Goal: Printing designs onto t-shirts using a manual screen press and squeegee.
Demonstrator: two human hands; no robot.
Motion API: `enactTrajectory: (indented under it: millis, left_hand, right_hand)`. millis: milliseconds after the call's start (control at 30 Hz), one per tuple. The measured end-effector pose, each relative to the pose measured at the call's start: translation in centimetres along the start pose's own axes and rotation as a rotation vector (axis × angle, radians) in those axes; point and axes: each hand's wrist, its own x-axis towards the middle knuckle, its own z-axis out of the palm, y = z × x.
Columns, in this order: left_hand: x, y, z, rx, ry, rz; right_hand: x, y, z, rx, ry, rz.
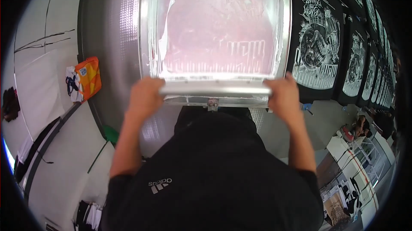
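Gripping a squeegee bar (214, 88) at both ends for even pressure, the left hand (145, 96) and right hand (284, 96) close around it over a pink-meshed printing screen (219, 21), beside printed black shirts (317, 38).

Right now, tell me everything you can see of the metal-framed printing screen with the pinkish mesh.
The metal-framed printing screen with pinkish mesh lies flat on the long table, silvery frame pale-taped inside. White ink smears the mesh. The left hand and right hand grip a pale squeegee bar at its near edge. Printed black shirts lie at its right.
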Motion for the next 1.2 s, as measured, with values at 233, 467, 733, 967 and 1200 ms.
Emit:
enactTrajectory:
  millis: [233,467,733,967,1200]
  left_hand:
    - [-2.5,0.5,3.0,-0.031,0.000,-0.031]
    - [-0.4,-1.9,6.9,0.060,0.388,0.124]
    - [29.8,-7.6,-5.6,0.252,0.272,-0.038]
    - [40.0,-7.6,-12.2,0.238,0.227,0.111]
    - [11.1,-2.4,-5.4,0.098,-0.084,-0.086]
  right_hand:
    - [-2.2,-1.3,3.2,0.043,-0.011,0.105]
    - [-0.2,-0.2,5.5,-0.042,0.210,0.079]
    - [26.8,10.3,-6.2,-0.323,0.260,0.116]
    - [36.7,14.9,-14.7,-0.270,0.212,0.103]
    - [9.1,2.1,-6.3,-0.110,0.045,0.116]
